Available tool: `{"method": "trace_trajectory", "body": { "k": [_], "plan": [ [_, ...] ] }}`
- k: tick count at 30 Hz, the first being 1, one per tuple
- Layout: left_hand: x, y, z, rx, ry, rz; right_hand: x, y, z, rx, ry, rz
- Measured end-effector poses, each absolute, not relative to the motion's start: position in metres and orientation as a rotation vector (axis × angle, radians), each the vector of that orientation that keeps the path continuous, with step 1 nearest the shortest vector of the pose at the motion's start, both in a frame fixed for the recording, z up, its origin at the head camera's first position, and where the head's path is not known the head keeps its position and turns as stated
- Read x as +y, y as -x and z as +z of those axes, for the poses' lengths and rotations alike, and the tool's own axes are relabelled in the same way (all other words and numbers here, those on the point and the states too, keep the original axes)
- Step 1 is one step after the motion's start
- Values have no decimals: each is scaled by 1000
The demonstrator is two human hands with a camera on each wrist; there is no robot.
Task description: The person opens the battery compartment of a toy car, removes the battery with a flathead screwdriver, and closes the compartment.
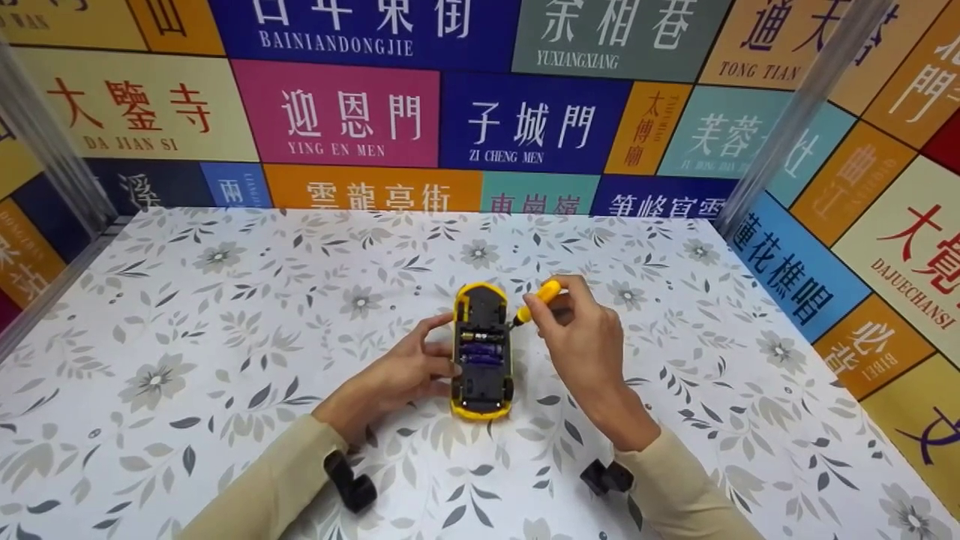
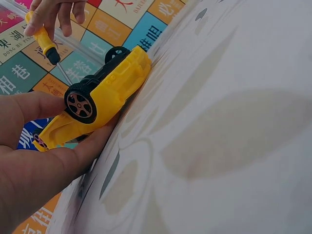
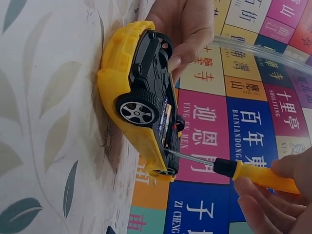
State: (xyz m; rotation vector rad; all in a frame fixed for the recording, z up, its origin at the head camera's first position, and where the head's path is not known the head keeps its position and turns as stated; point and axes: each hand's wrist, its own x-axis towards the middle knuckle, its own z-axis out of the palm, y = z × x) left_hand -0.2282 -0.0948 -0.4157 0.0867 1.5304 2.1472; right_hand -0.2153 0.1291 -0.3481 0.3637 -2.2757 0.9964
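wall text (image 1: pixel 337 148) "ying en men" beyond toy car (image 1: pixel 481 376) and screwdriver (image 1: pixel 550 290)

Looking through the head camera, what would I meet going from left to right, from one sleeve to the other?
Left sleeve → left grip → upturned yellow toy car → yellow screwdriver → right grip → right sleeve.

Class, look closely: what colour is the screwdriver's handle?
The screwdriver's handle is yellow, with a black collar; it shows best in the right wrist view.
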Motion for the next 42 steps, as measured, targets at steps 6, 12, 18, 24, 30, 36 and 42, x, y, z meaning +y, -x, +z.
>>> {"method": "trace_trajectory", "body": {
  "k": [6, 12, 18, 24, 30, 36, 42],
  "plan": [
    [-95, 227, -415, 1546, -105, 2150, 124, 213, -351, -2261, -383, 868],
    [-94, 226, -415, 1560, -99, 2159, 117, 211, -353, -2258, -387, 831],
    [-92, 226, -415, 1565, -89, 2160, 118, 211, -355, -2261, -387, 840],
    [-90, 227, -414, 1580, -74, 2150, 120, 213, -358, -2262, -405, 875],
    [-90, 227, -414, 1581, -53, 2166, 129, 222, -362, -2293, -386, 1129],
    [-91, 225, -417, 1594, -68, 2164, 139, 230, -367, -2302, -253, 1434],
    [-90, 226, -417, 1595, -67, 2169, 139, 233, -370, -2242, -190, 1583]
  ]
}}
